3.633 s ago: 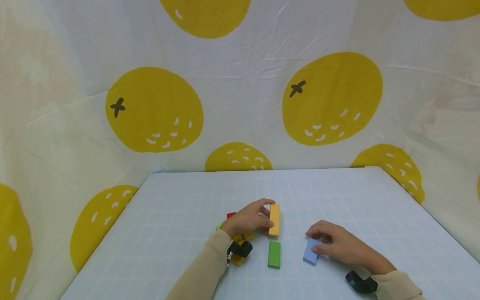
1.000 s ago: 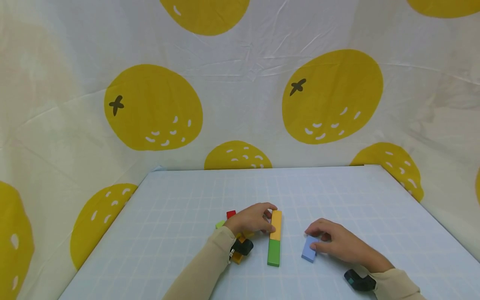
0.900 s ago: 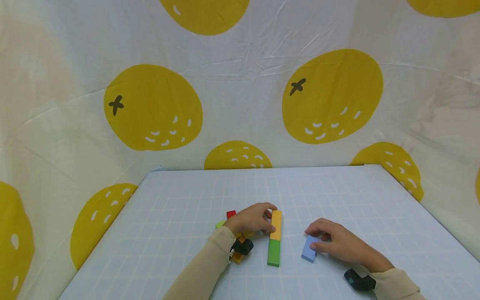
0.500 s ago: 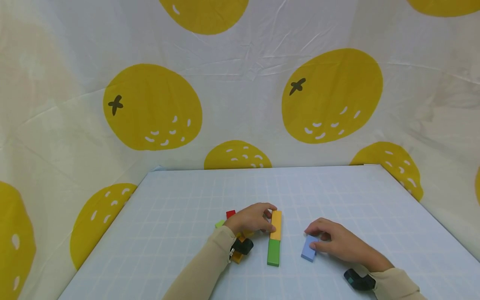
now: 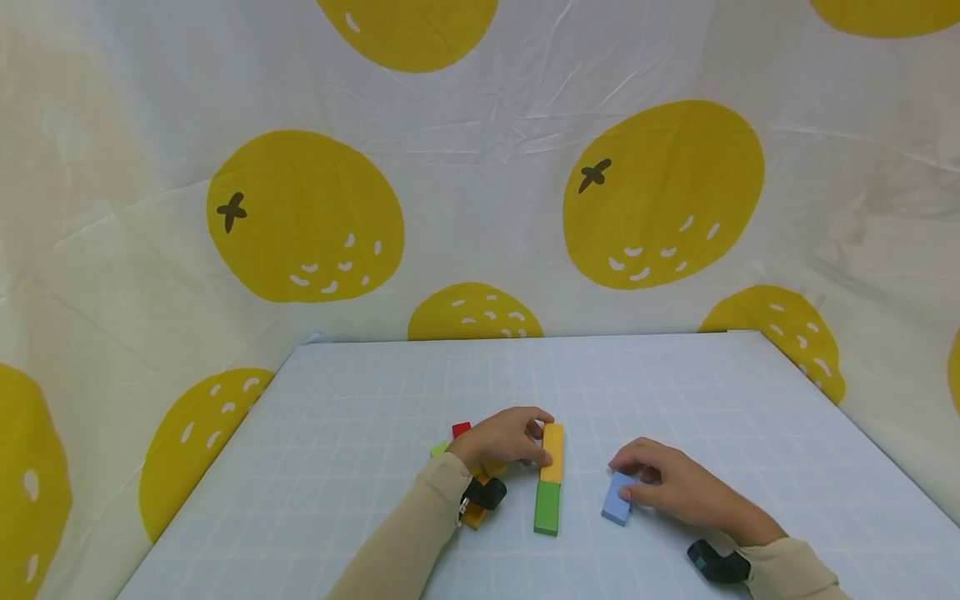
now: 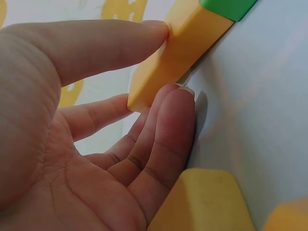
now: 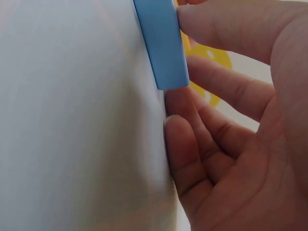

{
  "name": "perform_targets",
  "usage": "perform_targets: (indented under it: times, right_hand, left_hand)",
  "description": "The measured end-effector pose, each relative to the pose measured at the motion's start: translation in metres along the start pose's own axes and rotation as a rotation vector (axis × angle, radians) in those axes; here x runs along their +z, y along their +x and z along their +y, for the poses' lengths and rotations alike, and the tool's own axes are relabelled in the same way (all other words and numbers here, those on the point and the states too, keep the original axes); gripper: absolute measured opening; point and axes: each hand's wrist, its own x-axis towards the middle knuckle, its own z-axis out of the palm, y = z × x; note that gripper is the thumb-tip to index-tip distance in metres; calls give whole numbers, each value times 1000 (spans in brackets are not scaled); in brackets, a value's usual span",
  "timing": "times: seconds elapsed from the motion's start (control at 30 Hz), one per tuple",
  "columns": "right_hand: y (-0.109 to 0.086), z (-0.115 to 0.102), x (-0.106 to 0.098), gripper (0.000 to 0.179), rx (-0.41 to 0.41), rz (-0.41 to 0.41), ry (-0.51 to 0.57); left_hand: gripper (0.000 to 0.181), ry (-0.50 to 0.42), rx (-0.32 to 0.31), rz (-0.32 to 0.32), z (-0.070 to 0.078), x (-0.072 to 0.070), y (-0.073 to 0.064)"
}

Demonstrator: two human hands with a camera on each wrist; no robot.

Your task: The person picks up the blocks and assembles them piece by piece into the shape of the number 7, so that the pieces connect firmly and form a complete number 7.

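Note:
With thumb and index finger, my left hand (image 5: 498,437) pinches a long yellow-orange block (image 5: 552,450). That block lies on the table, its near end touching a green block (image 5: 547,510) in one straight line. The left wrist view shows the thumb on the orange block's side (image 6: 178,43) and the green block (image 6: 231,7) against its end. To the right, apart from this row, my right hand (image 5: 671,483) holds a blue block (image 5: 617,500) between thumb and fingers. In the right wrist view the blue block (image 7: 163,48) rests close to the tabletop.
Beneath and beside the left wrist lies a loose group of blocks: red (image 5: 461,429), lime green (image 5: 438,449), yellow (image 5: 497,468) and orange (image 5: 476,515), partly hidden. The table (image 5: 375,383) has a pale checked cover. A fruit-print curtain (image 5: 487,208) hangs behind it.
Since the oldest frame, my left hand has brought the orange block back toward me, against the green block's end. Over the last second both hands have stayed still.

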Motion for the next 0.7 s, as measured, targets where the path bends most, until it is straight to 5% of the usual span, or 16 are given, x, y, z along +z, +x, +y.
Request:
perform_targets:
  times: [0.7]
  right_hand:
    - [0,2,1,32,-15,-5,0]
  left_hand:
    - [55,-12,16,10,-1,0,-2]
